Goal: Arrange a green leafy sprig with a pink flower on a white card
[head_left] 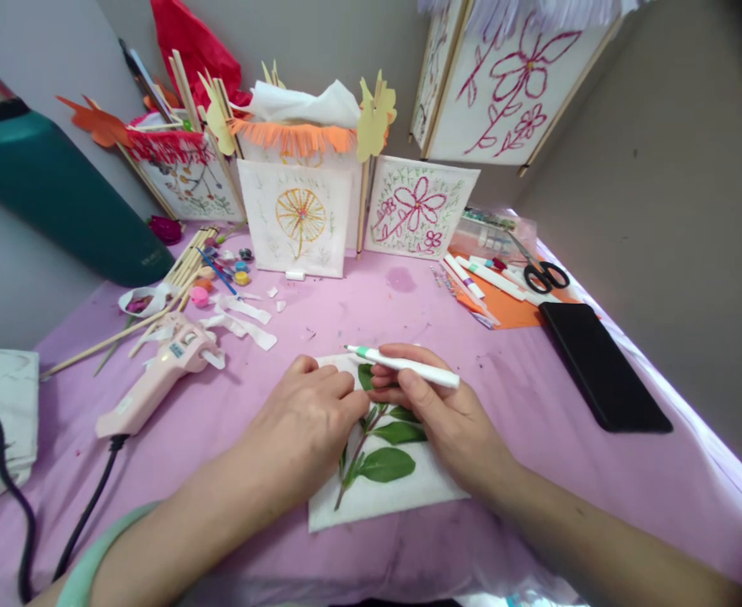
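A white sheet [402,502], perhaps paper or cloth, lies in front of me with a green leafy sprig [387,464] on top. My left hand [313,413] rests on the sheet's left side with its fingers curled closed against the sprig; the hand hides its fingertips and whatever is under them. In my right hand [453,413] is a white marker [431,372] with a green band, gripped between thumb and fingers. Its uncapped tip points left, above the sheet's upper edge. The right hand covers part of the sprig's right side.
A pink hot glue gun [156,379] and its cord lie left, near wooden sticks [185,265] and white scraps. Decorated panels [295,221] stand behind. A black phone [604,367], scissors [545,276] and several markers [491,278] are right. A teal bottle [61,185] leans in at left.
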